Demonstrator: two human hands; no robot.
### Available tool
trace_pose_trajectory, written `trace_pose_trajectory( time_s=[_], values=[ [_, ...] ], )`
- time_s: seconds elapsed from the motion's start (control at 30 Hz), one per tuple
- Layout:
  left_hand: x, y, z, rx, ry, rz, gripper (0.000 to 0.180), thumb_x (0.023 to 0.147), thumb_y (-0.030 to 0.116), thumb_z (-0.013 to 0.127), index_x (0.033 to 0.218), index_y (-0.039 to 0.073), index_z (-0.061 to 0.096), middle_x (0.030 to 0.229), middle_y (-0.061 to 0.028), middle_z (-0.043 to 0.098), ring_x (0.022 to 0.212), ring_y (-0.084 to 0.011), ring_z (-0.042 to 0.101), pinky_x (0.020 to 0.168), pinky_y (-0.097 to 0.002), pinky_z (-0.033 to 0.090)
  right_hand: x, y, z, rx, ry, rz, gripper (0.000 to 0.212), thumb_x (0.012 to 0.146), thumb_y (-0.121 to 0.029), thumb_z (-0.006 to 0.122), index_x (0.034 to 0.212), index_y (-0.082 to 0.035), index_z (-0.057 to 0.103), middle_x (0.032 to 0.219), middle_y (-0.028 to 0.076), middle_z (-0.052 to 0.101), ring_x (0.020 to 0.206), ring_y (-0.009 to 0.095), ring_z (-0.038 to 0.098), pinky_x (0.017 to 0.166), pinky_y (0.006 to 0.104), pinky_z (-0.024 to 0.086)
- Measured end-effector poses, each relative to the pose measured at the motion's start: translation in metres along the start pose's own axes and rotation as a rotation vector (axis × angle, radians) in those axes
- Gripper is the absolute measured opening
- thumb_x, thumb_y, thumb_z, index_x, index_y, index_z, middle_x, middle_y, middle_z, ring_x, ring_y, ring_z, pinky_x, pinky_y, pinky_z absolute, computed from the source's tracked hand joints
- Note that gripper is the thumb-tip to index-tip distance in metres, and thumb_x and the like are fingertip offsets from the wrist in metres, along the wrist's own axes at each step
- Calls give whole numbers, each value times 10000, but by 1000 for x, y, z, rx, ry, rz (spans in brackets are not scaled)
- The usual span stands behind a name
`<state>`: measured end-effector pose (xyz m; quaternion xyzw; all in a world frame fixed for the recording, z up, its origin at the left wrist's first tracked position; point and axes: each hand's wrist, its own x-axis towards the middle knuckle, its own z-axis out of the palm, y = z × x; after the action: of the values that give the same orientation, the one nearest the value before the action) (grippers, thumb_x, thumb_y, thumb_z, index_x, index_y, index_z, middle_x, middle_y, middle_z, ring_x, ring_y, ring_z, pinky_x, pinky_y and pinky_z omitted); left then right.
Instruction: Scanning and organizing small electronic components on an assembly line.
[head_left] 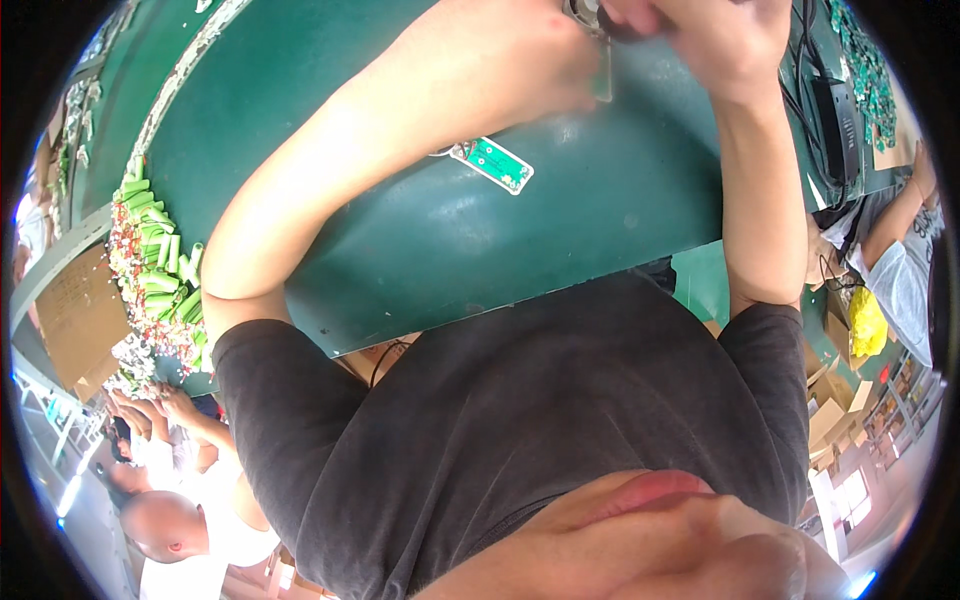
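Note:
My left hand (545, 62), slightly blurred, is curled at the top of the view, its fingertips turned away from sight. Past its edge shows a narrow clear strip (604, 75) with a greenish tint. A shiny dark metallic piece (584, 12) sits between my hands, cut off by the upper edge. My right hand (732, 45) is close beside it with bent fingers; what they grip is hidden. On the table below my left wrist lies a small green circuit board (497, 165) in a pale, clear-edged case, one end partly behind my forearm.
The green tabletop (500, 255) spreads under my arms. Green tube-like pieces (165, 265) and small red and white parts are heaped left of my left elbow. Right of my right arm are a black box (835, 125) with cables and piled green boards (868, 75). Other people work at both sides.

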<state>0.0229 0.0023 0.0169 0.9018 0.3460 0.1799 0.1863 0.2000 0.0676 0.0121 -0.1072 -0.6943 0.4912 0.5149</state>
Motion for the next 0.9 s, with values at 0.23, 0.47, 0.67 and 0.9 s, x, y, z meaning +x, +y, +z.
trace_pose_trajectory(
  time_s=[0.23, 0.47, 0.67, 0.9],
  values=[
    [-4, 7, 12, 150, 83, -141, 205, 772, 238, 827, 901, 83, 789, 1105, -117, 715, 967, -335, 695, 865, -435, 568, -11, 10, -3, -22, -16, 0, 379, 865, 82, 697, 1153, -37, 480, 768, 44, 569, 592, 94, 524, 544, 236, 414],
    [-3, -3, -56, 197, -50, -442, 242, 720, 179, 828, 914, 43, 782, 1140, -155, 694, 1058, -353, 677, 912, -424, 550, -7, -3, 6, 245, 123, 60, 434, 907, 96, 637, 1237, -59, 402, 704, 60, 551, 489, 121, 505, 467, 273, 432],
    [0, -143, -92, 581, 419, -663, 519, 862, 305, 722, 1337, 119, 627, 1422, -283, 530, 1218, -466, 586, 1036, -503, 497, -6, 23, 6, -187, -47, -130, 431, 865, -4, 754, 1221, 4, 512, 838, 11, 615, 709, 106, 591, 893, 331, 487],
    [-150, -328, -156, 624, 134, -1405, 728, 848, 388, 659, 1520, 164, 488, 1401, -191, 631, 1312, -337, 597, 1131, -413, 447, -10, 2, 27, 125, 88, 332, 442, 858, 34, 735, 1244, 26, 521, 834, 11, 624, 780, 100, 622, 991, 333, 452]
  ],
)
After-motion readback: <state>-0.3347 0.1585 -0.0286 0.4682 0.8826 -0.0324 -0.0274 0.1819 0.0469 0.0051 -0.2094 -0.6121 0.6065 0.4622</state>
